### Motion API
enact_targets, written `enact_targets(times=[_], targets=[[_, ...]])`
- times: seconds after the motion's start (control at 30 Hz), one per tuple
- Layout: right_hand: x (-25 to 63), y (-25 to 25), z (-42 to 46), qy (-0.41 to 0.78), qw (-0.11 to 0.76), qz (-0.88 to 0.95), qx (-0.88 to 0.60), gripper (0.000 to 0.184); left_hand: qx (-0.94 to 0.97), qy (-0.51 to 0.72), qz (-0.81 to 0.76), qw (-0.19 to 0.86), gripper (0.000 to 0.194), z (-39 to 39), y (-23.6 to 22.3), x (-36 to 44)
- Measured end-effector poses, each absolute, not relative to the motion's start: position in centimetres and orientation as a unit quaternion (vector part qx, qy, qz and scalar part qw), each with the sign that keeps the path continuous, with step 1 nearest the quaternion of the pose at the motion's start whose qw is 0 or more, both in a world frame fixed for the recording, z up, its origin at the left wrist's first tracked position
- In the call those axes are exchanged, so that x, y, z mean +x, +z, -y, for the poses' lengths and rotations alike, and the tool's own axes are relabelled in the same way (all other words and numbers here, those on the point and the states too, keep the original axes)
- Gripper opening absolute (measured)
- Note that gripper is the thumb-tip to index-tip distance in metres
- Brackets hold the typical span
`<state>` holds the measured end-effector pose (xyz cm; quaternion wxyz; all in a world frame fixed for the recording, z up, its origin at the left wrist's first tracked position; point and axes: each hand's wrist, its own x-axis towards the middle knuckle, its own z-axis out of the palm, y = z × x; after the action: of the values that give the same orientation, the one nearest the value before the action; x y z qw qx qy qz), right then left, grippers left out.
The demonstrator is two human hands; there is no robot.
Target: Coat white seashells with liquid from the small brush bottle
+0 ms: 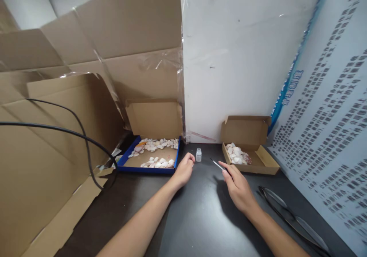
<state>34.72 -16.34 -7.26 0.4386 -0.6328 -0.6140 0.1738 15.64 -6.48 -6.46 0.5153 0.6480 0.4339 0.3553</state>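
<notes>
The tool is jutting from the right hand, whose grip is pinching it, its tip pointing towards the vial. The vial is standing upright just beside the left hand; whether that grip is closing on anything, I cannot tell. Shells are lying in a blue box leftward and a brown box rightward. Glasses are resting beyond the right forearm. Both arms are reaching forward over the counter, left fingers curling.

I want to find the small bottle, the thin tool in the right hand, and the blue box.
Small bottle point(198, 156), head view: its body.
Thin tool point(217, 164), head view: its shaft.
Blue box point(146, 169), head view: its front wall.
</notes>
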Motion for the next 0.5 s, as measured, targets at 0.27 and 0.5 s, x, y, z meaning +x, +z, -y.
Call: enact_targets(times=[0.27,0.5], targets=[[34.6,-7.1,16.2,0.184,0.488,0.564,-0.640,0.047,0.649,0.362,-0.453,0.493,0.012,6.9,-6.2,15.7],[33.8,-5.8,17.1,0.146,0.520,0.566,-0.623,0.035,0.680,0.343,-0.471,0.444,0.011,7.4,-5.9,15.3]])
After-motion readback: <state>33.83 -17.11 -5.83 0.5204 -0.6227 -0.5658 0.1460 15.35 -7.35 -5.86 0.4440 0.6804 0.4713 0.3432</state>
